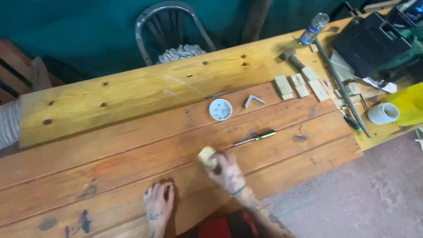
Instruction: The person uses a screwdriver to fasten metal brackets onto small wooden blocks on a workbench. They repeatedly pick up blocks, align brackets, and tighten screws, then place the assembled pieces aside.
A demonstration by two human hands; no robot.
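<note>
My right hand [228, 171] grips a small pale block [207, 156], apparently a sanding block, and presses it on the reddish wooden panel [132, 150] lying on the workbench. Flat on the same panel near its front edge rests my left hand [158, 203], fingers spread, holding nothing. A screwdriver with a black and yellow handle [257, 137] lies on the panel just to the right of the block.
A small round white dish of screws [220, 109] and a metal angle bracket [253, 101] lie further back. Small wood blocks [301, 86], a hammer [291, 57], a plastic bottle [314, 27], a black case [372, 42] and a white cup [383, 113] crowd the right end. A metal chair [169, 31] stands behind the bench.
</note>
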